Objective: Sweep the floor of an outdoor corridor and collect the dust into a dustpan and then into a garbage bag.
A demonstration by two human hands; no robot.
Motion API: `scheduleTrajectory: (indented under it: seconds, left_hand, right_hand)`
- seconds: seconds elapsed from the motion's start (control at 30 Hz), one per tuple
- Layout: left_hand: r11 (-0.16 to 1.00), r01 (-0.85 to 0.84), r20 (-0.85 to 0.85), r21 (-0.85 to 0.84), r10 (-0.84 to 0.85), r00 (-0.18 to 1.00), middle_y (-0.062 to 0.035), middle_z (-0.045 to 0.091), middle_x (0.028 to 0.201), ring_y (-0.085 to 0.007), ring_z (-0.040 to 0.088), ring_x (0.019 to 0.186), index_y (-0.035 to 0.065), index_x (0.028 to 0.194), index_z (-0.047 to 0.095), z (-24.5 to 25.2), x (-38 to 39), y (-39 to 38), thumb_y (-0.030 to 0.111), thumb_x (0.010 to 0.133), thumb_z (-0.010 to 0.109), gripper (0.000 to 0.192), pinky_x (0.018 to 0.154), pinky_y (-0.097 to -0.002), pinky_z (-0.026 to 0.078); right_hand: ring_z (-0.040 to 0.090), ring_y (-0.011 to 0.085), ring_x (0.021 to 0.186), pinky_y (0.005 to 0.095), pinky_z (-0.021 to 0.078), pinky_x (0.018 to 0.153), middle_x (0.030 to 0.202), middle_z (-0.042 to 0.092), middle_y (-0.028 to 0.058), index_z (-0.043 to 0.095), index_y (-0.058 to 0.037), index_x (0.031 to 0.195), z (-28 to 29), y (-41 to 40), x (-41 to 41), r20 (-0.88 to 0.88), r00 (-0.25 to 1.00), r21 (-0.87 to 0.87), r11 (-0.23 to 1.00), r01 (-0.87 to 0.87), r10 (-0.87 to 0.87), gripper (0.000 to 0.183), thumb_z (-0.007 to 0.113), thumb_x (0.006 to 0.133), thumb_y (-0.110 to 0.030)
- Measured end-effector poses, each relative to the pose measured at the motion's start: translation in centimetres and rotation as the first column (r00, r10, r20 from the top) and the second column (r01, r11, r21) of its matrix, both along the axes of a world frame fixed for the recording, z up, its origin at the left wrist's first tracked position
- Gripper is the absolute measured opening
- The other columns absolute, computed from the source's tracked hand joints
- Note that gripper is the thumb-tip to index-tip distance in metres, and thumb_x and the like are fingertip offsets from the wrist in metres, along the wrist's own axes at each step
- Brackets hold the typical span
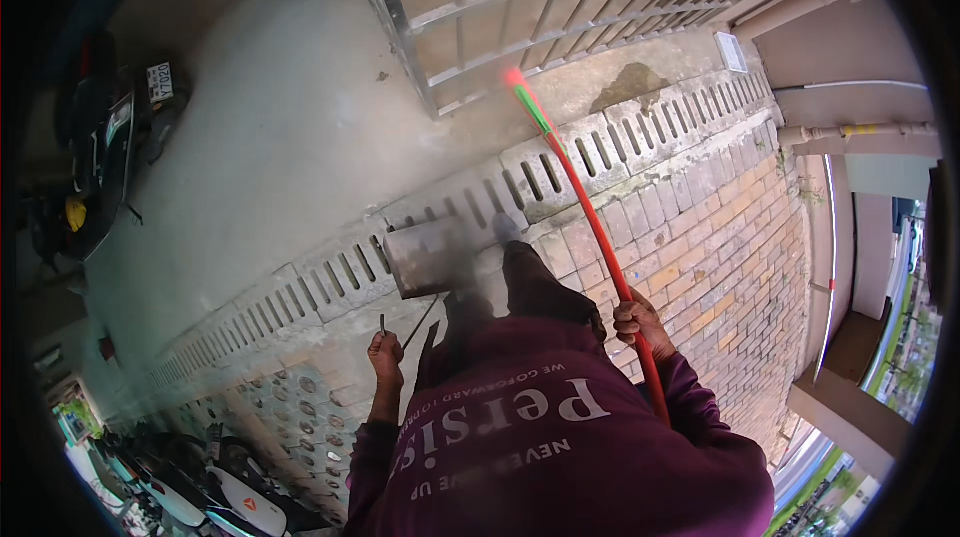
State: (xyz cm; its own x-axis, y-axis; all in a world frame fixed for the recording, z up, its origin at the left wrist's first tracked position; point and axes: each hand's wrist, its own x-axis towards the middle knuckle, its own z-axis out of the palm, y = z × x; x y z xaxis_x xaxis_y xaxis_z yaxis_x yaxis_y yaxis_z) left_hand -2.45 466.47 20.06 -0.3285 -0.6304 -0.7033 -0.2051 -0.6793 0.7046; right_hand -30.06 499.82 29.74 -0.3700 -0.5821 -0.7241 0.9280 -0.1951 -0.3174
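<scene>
My right hand (637,323) grips a long red pole (592,214), which slants away across the drain grating. A green sleeve (532,107) covers part of the far end, and the tip past it is a reddish blur, so its exact form cannot be told. In my left hand (385,358) is a thin metal rod handle (421,321) that runs up to a grey metal dustpan (427,255). The pan lies over the slotted drain covers, just ahead of my feet; its inside is blurred. One shoe (508,225) rests at the grating's edge.
A metal barred gate (540,19) stands ahead, beside a damp patch (630,86). Parked motorbikes are at the far left (112,154) and lower left (225,492). Slotted drain covers (330,282) separate concrete from brick paving (690,252). A white tray-like object (730,52) lies near the wall.
</scene>
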Motion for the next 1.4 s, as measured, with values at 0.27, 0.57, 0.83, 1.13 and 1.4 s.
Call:
scheduleTrajectory:
  seconds: [0.27, 0.57, 0.83, 1.13, 1.4]
  left_hand:
    - [0.999, 0.029, 0.015, -0.029, -0.028, 0.999, 0.0081, 0.032, 0.046, -0.0001, 0.023, 0.037, 0.0135, 0.056, 0.041, -0.3, 2.4, -0.4, 0.005, 0.072, 0.048, 0.020, 0.035, -0.0168, 0.016]
    - [0.994, -0.042, 0.029, -0.098, 0.045, 0.999, 0.0078, 0.031, 0.045, -0.0007, 0.022, 0.036, 0.0147, 0.054, 0.038, -0.2, 9.1, -1.1, 0.006, 0.073, 0.047, 0.023, 0.034, -0.0174, 0.016]
    - [0.982, -0.175, 0.045, -0.076, 0.179, 0.983, 0.0068, 0.029, 0.043, -0.0022, 0.022, 0.034, 0.0134, 0.056, 0.038, -0.5, 13.9, -1.1, 0.005, 0.071, 0.047, 0.020, 0.032, -0.0188, 0.017]
    - [0.943, -0.320, 0.069, -0.092, 0.326, 0.943, 0.0061, 0.030, 0.044, -0.0031, 0.023, 0.035, 0.0124, 0.058, 0.040, -1.1, 19.0, 1.6, 0.004, 0.070, 0.046, 0.016, 0.032, -0.0194, 0.018]
    - [0.932, -0.363, 0.036, -0.018, 0.363, 0.931, 0.0047, 0.030, 0.045, -0.0052, 0.025, 0.035, 0.0136, 0.058, 0.039, -1.7, 20.2, 1.3, 0.006, 0.068, 0.049, 0.016, 0.032, -0.0204, 0.019]
  right_hand:
    - [0.038, 0.0065, 0.042, 0.0205, 0.0351, 0.034, 0.059, 0.040, -0.0013, 0.021, -0.0135, 0.120, -8.5, -1.5, -5.2, -0.321, 0.849, 0.595, 0.787, -0.164, 0.419, 0.049, 0.042, 0.076, -0.011]
    - [0.044, 0.0133, 0.040, 0.0272, 0.0387, 0.036, 0.053, 0.042, 0.0054, 0.033, -0.0028, 0.086, -16.9, -10.0, -3.8, -0.353, 0.400, 0.779, 0.502, -0.375, 0.846, 0.018, 0.043, 0.073, -0.009]
    - [0.043, 0.0108, 0.043, 0.0233, 0.0377, 0.038, 0.058, 0.045, 0.0048, 0.027, -0.0070, 0.118, -10.9, -9.0, 2.4, -0.314, 0.400, 0.738, 0.487, -0.468, 0.861, 0.051, 0.045, 0.070, -0.005]
    - [0.041, 0.0116, 0.042, 0.0247, 0.0355, 0.035, 0.056, 0.044, 0.0032, 0.015, -0.0124, 0.127, -9.8, -6.9, -0.3, -0.303, 0.669, 0.712, 0.628, -0.315, 0.679, 0.062, 0.042, 0.072, -0.006]
    - [0.042, 0.0135, 0.040, 0.0275, 0.0352, 0.034, 0.052, 0.044, 0.0049, 0.027, -0.0056, 0.118, -16.0, -13.5, -2.5, -0.386, 0.482, 0.740, 0.576, -0.347, 0.786, 0.048, 0.041, 0.072, -0.004]
